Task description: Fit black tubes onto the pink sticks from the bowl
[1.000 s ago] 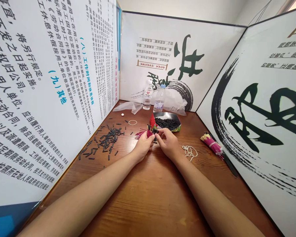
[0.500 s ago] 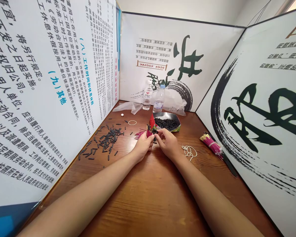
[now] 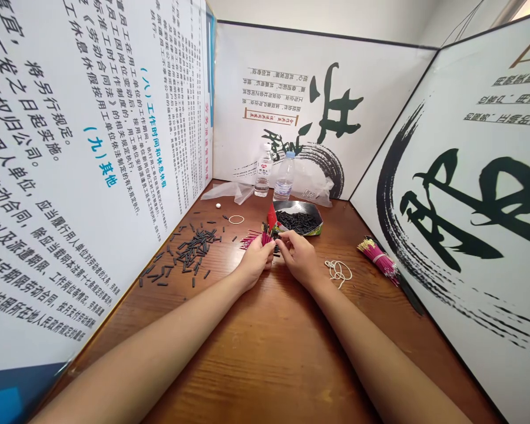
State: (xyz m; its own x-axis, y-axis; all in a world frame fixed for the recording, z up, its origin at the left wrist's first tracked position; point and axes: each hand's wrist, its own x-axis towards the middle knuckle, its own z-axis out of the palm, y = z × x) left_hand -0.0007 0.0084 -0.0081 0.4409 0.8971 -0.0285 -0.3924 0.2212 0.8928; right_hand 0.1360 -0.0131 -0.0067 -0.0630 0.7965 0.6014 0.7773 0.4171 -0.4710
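Observation:
Close to the middle of the table, my left hand [image 3: 257,263] is closed round a bundle of thin magenta wires [image 3: 266,234], their upper ends showing dark and gold tips. My right hand [image 3: 298,257] is beside it, thumb and fingers pinched together at the bundle's right side. Something small and dark shows by those fingertips, too small to make out. More magenta wires [image 3: 249,239] lie behind my left hand. An open box [image 3: 321,227] of small black sleeves [image 3: 297,222] stands just beyond my hands. To the left, many loose black sleeves [image 3: 194,250] are scattered on the wood.
A banded bundle of magenta wires [image 3: 378,259] lies at the right. Closer in are tangled pale rubber bands [image 3: 338,271]; another band [image 3: 236,219] lies at the back left. Two water bottles [image 3: 284,179] and clear plastic bags [image 3: 229,192] stand against the back panel [image 3: 287,53]. Printed panels enclose the table.
Almost nothing differs. My right fingers have shifted very slightly at the bundle, and the whole view has moved a touch.

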